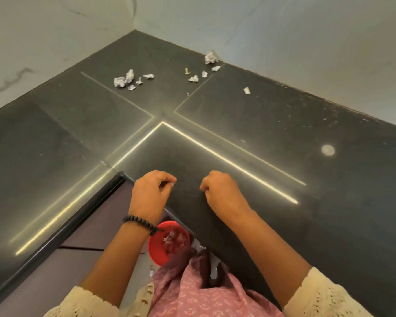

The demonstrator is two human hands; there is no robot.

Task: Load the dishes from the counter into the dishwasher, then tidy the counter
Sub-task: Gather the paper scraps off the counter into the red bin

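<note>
Black polished stone makes up the L-shaped counter (272, 133), which wraps around an inner corner at the front where the person stands. Both hands hover at that inner corner. The left hand (152, 191), with a dark beaded bracelet (141, 223) on its wrist, has its fingers curled and pinches a small white paper scrap (173, 184) at the fingertips. The right hand (220, 191) is curled into a loose fist just beside it; whether it holds anything cannot be told.

Toward the back corner of the counter, well apart from the hands, lie crumpled paper bits: one cluster (126, 80) near the left wall, another (202, 75) near the right wall with a larger crumpled wad (211, 57) close to the back edge, and a single piece (246, 90) further right. A small yellow object (187, 71) lies between the clusters.

Below the counter's front edge, beneath the left forearm, a red bin (162, 248) stands on the floor with crumpled waste inside. Nothing lies between the hands and the scraps.
</note>
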